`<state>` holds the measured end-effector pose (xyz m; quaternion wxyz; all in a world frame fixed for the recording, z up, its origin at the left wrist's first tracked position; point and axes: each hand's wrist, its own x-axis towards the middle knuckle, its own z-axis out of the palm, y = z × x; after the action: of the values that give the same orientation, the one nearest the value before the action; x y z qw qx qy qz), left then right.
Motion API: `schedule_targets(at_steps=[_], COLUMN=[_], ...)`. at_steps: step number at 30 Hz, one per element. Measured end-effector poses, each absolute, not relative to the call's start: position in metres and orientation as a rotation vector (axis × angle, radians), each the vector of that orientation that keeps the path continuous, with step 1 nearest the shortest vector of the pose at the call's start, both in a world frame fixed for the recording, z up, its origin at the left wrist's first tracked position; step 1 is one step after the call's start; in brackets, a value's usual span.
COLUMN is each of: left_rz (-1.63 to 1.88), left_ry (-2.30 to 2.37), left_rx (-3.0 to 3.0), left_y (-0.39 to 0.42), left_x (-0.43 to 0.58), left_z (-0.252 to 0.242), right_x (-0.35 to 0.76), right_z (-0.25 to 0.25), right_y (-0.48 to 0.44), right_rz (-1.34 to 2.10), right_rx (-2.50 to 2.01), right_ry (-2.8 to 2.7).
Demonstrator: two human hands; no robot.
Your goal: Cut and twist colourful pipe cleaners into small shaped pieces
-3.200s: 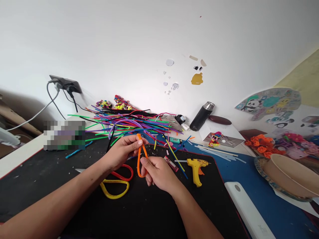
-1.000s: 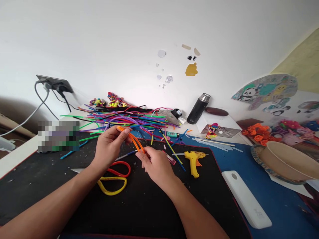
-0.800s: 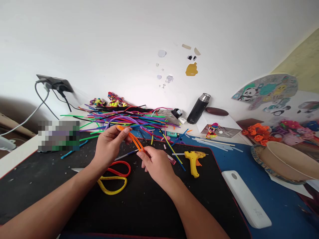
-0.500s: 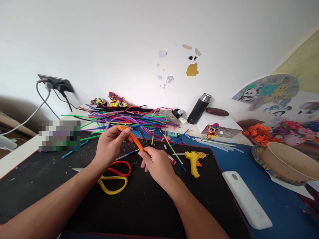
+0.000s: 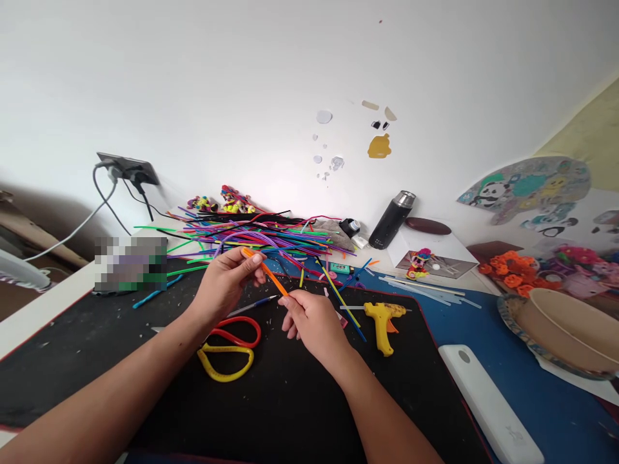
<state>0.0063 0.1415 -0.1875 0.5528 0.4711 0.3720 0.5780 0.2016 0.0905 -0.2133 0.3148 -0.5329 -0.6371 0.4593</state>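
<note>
My left hand (image 5: 223,285) pinches the upper end of a folded orange pipe cleaner (image 5: 267,273), and my right hand (image 5: 312,322) pinches its lower end. The two strands lie pressed together in a nearly straight slanted line between my hands, above the black mat (image 5: 271,412). Red and yellow scissors (image 5: 227,348) lie on the mat just under my left wrist. A thin blue pen (image 5: 254,304) rests between my hands.
A heap of coloured pipe cleaners (image 5: 256,238) lies behind my hands. A yellow glue gun (image 5: 382,320), clear glue sticks (image 5: 425,290), a black flask (image 5: 391,220), orange flowers (image 5: 507,274), a round tray (image 5: 556,328) and a white bar (image 5: 488,406) sit to the right. Wall socket (image 5: 128,169) with cables at left.
The orange pipe cleaner went from an open upright loop to a flattened, doubled strand slanting between my hands. The camera view shifted slightly.
</note>
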Motion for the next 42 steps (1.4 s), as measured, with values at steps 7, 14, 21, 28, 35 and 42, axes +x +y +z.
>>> schedule_targets(at_steps=[7, 14, 21, 28, 35, 42], left_rz=[1.306, 1.315, 1.241, 1.191, 1.233, 1.24], left_ry=[0.895, 0.921, 0.902, 0.777, 0.741, 0.742], left_rx=[1.073, 1.078, 1.042, 0.833, 0.859, 0.906], left_y=[0.152, 0.159, 0.165, 0.164, 0.162, 0.16], left_x=[-0.003, -0.009, -0.017, -0.013, -0.01, -0.011], left_z=[-0.192, -0.196, -0.194, -0.194, -0.194, -0.192], right_x=[0.205, 0.207, 0.207, 0.208, 0.208, 0.209], right_z=[-0.205, -0.204, -0.205, -0.208, -0.202, -0.201], right_y=[0.089, 0.089, 0.089, 0.091, 0.089, 0.089], right_rz=[1.154, 1.172, 1.418, 1.627, 1.793, 1.887], right_rx=[-1.436, -1.417, -1.296, -1.091, -0.993, -0.964], right_ry=[-1.745, -1.687, -1.536, -1.401, -1.285, -1.232])
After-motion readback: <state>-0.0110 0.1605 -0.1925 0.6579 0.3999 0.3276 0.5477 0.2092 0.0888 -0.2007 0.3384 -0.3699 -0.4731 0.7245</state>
